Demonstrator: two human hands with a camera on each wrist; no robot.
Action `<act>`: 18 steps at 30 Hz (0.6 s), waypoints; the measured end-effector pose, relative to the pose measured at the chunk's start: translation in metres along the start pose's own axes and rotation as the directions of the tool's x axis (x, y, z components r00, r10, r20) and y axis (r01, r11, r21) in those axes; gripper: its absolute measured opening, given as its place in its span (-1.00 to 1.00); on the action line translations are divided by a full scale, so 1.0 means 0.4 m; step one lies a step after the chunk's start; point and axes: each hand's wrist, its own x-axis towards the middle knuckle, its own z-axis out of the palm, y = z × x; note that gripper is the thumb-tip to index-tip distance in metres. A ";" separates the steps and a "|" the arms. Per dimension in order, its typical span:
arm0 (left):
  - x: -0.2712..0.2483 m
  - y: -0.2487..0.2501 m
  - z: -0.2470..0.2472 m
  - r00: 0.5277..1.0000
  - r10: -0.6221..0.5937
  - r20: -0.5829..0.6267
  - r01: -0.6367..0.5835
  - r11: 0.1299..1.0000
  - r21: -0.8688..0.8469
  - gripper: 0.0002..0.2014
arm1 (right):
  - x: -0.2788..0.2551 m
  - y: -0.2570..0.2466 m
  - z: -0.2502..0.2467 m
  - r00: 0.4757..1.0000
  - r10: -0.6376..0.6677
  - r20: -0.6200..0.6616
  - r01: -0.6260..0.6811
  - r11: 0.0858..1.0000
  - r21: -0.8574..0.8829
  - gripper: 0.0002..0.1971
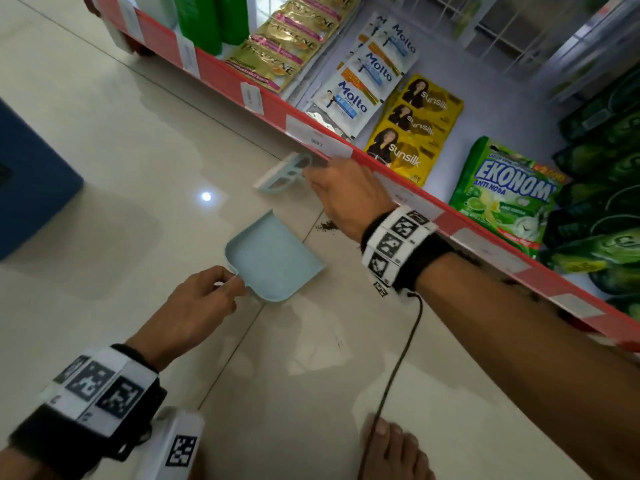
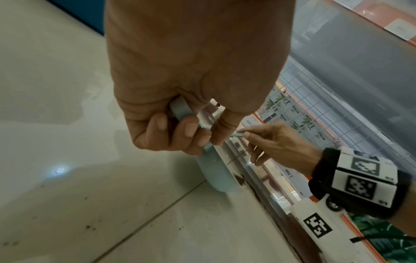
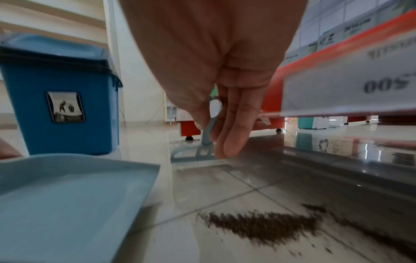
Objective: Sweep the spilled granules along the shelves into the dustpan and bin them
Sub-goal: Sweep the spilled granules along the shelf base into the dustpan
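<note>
Your left hand (image 1: 197, 306) holds the thin handle of the light blue dustpan (image 1: 273, 258). Your fingers (image 2: 189, 131) curl round the handle and pinch it. The dustpan sits on the floor (image 1: 138, 133), and its open mouth points toward the shelf (image 1: 415, 188).

Your right hand (image 1: 346, 199) holds the small light blue brush (image 1: 284, 174). Your thumb and fingers (image 3: 234, 135) pinch its thin handle. The brush head is down at the floor, right by the red front edge of the shelf, a little past the dustpan.

The granules (image 3: 263, 226) are dark brown. They lie in a small pile on the floor, just beside the mouth of the dustpan and under your right wrist. More of them trail along the floor by the bottom of the shelf. The inside of the dustpan looks clean.

A blue bin (image 3: 60, 96) with a lid stands on the floor beyond the dustpan. The shelf holds Molto packets (image 1: 360, 84), yellow Sunsilk packets (image 1: 412, 133) and a green Ekonomi bag (image 1: 505, 195). Your bare foot (image 1: 394, 448) is on the floor near a thin black cable (image 1: 405, 348).
</note>
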 end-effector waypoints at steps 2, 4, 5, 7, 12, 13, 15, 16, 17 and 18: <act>-0.007 -0.011 -0.003 1.000 -0.001 -0.002 0.001 1.000 0.000 -0.74 | -0.012 0.014 0.012 0.997 0.007 0.076 -0.008 1.000 0.007 -0.72; -0.016 -0.020 -0.009 1.000 -0.004 -0.005 0.004 1.000 0.005 -0.73 | -0.060 0.043 0.008 0.991 0.017 0.129 -0.018 1.000 0.004 -0.72; -0.019 -0.024 -0.011 1.000 -0.003 -0.008 0.003 1.000 0.006 -0.73 | -0.089 0.061 0.005 0.989 0.026 0.147 -0.025 1.000 -0.004 -0.73; -0.022 -0.029 -0.015 1.000 0.003 -0.016 -0.003 1.000 0.008 -0.74 | -0.141 0.087 -0.008 0.985 0.039 0.168 -0.036 0.999 -0.024 -0.76; -0.019 -0.016 -0.010 1.000 0.020 -0.012 -0.020 1.000 0.002 -0.72 | -0.121 0.067 -0.045 1.000 0.000 0.022 -0.002 0.997 0.081 -0.74; -0.019 -0.010 -0.007 1.000 0.022 -0.007 -0.023 1.000 -0.008 -0.71 | -0.098 0.051 -0.042 1.000 -0.003 -0.009 0.004 0.997 0.082 -0.73; -0.020 -0.003 -0.001 1.000 0.026 0.003 -0.026 1.000 -0.016 -0.66 | -0.050 0.019 -0.026 0.999 -0.004 -0.050 0.009 0.996 0.087 -0.73; -0.020 -0.003 0.002 1.000 0.027 0.007 -0.027 1.000 -0.010 -0.67 | -0.032 0.008 -0.015 0.999 -0.001 -0.051 0.005 0.996 0.085 -0.74; -0.021 -0.004 0.005 1.000 0.029 0.007 -0.029 1.000 -0.001 -0.69 | -0.022 0.003 -0.006 0.999 0.007 -0.035 -0.004 0.997 0.072 -0.75; -0.023 -0.005 0.006 1.000 0.030 0.005 -0.030 1.000 0.007 -0.71 | -0.023 0.003 -0.001 1.000 0.018 0.002 -0.018 0.998 0.055 -0.76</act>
